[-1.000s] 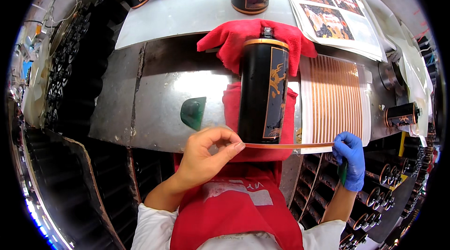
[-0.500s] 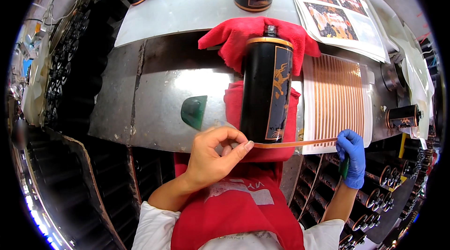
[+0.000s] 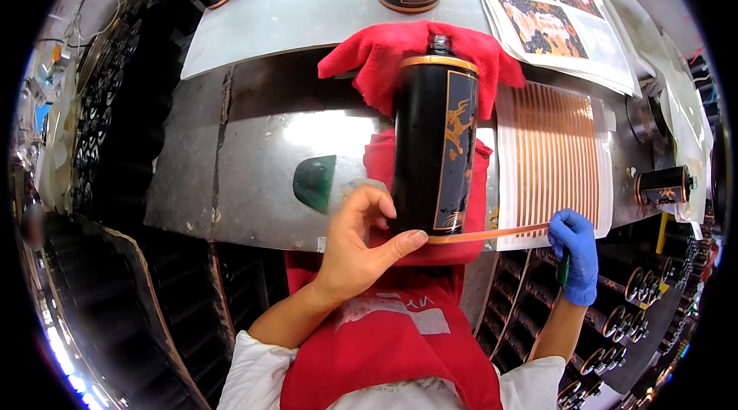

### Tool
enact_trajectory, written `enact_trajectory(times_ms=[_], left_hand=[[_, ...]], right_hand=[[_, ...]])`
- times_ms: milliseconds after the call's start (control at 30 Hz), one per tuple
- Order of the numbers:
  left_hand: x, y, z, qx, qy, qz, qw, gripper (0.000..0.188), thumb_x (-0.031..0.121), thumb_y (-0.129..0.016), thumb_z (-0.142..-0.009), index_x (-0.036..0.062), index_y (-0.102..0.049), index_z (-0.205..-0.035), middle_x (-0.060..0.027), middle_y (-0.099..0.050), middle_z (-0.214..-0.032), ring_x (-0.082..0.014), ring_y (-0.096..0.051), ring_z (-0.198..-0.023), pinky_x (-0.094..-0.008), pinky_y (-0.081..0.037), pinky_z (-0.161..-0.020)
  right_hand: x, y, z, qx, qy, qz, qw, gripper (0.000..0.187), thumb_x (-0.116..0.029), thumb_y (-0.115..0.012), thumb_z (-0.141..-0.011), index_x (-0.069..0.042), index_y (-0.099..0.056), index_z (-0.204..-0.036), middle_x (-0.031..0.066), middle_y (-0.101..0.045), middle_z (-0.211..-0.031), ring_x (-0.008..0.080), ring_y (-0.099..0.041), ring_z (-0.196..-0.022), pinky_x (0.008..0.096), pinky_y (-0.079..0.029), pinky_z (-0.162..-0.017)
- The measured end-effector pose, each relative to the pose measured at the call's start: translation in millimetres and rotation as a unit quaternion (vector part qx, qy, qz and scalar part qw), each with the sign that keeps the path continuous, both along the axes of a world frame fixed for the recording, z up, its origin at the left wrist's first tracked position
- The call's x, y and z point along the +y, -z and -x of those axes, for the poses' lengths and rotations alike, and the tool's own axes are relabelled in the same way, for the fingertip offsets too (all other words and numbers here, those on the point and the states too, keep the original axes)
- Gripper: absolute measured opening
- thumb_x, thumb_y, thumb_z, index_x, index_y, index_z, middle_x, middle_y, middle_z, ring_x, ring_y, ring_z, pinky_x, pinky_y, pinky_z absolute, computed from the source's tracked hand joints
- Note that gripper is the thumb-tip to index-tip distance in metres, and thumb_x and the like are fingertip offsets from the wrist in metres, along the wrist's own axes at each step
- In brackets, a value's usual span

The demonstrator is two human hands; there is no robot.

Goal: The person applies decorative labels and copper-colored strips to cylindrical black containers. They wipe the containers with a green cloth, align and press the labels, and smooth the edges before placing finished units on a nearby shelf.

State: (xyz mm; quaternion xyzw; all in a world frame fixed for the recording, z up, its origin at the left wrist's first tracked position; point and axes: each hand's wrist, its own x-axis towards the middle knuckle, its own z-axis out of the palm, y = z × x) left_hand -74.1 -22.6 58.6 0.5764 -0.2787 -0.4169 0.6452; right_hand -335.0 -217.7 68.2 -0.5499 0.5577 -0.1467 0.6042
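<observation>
Thin copper strip (image 3: 500, 235) by the tabletop's (image 3: 184, 171) near edge: gloved right hand (image 3: 576, 255) pinches one end; bare left hand (image 3: 356, 247), fingers parted, thumbs the other at a black bottle's (image 3: 419, 152) base. Likely light, flimsy, easily creased; best held by its ends.

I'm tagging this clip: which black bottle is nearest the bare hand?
The black bottle resting on the red cloth, its base beside the left hand; the others are all farther off.
</observation>
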Motion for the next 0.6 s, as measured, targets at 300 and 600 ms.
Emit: enact_trajectory(times_ms=[300, 600], left_hand=[[-1, 6, -7, 0.079, 0.018, 0.017, 0.997, 0.034, -0.001, -0.074, -0.071, 0.0087, -0.046, -0.087, 0.0011, -0.039, -0.089, -0.0068, -0.038, -0.077, -0.0199, -0.034, -0.071], [-2, -8, -5, -0.215, -0.053, 0.048, 0.974, 0.061, 0.017, -0.084, -0.062, 0.0037, -0.048, -0.109, -0.0077, -0.047, -0.109, -0.0151, -0.047, -0.100, -0.0292, -0.038, -0.090]], right_hand=[[-8, 15, -3, 0.008, -0.036, -0.008, 0.999, 0.010, -0.010, -0.062, -0.079, -0.001, -0.059, -0.075, 0.0009, -0.054, -0.060, 0.0033, -0.043, -0.047, 0.0165, -0.031, -0.043], [-11, 19, -4, 0.014, -0.053, 0.001, 0.998, 0.011, -0.011, -0.065, -0.077, 0.000, -0.062, -0.079, 0.0002, -0.056, -0.063, 0.0024, -0.045, -0.050, 0.0163, -0.033, -0.046]])
